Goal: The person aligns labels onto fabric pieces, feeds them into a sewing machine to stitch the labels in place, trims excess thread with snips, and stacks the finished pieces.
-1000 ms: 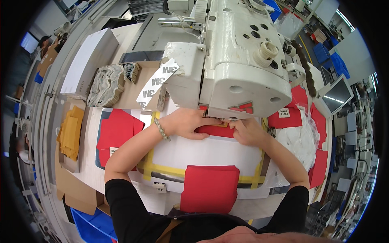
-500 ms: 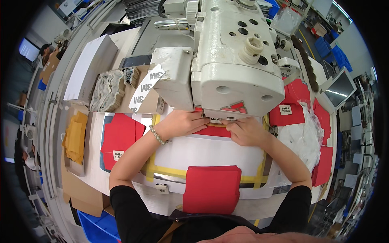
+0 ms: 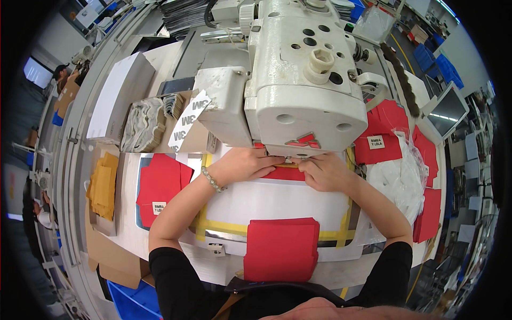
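A red fabric piece [image 3: 287, 174] lies under the head of a large white sewing machine [image 3: 312, 106], with a yellowish strip along its far edge. My left hand [image 3: 246, 164], a beaded bracelet at its wrist, presses bent fingertips onto the piece's far left part. At its right side my right hand [image 3: 326, 172] has curled fingers closed against the fabric. Both sets of fingertips nearly meet below the machine head, which hides the needle area. Nearer to me lies a neat stack of red pieces [image 3: 281, 249], beside a small pale label [image 3: 216, 249].
Red pieces with pale labels lie at left [image 3: 160, 184] and right [image 3: 380, 146], the latter beside a clear plastic bag [image 3: 397, 181]. Farther left are a box of wavy label strips [image 3: 143, 125], a tray of yellow pieces [image 3: 103, 186] and a long white box [image 3: 120, 98].
My left fingertips have moved right, closer to my right hand. The pale label that showed between my hands is now mostly hidden. The whole view has shifted slightly.
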### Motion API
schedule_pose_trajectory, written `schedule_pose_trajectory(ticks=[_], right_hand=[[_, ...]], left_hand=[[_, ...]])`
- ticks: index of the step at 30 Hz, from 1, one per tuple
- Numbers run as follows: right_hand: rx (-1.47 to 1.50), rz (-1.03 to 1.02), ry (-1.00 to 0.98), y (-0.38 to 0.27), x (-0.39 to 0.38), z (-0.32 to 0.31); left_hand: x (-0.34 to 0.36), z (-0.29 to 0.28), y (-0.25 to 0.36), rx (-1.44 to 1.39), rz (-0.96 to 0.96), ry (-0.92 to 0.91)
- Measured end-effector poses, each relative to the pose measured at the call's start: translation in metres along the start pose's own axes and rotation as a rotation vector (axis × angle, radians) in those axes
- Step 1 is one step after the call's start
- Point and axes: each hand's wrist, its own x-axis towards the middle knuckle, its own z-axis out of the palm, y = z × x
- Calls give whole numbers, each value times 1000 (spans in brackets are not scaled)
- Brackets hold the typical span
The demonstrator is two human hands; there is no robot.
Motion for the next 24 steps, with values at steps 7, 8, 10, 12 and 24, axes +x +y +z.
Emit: schedule_pose_trajectory(ticks=[7,8,10,12,24], right_hand=[[25,14,-19,2,-2,1],[25,17,-27,2,-2,1],[35,14,-24,1,0,2],[44,9,-24,0,0,2],[32,-34,11,1,5,-1]], left_hand=[[7,4,3,3,49,20],[6,5,4,36,46,32],[3,5,6,68,38,45],[4,5,8,134,52,116],[7,26,22,258,-90,88]])
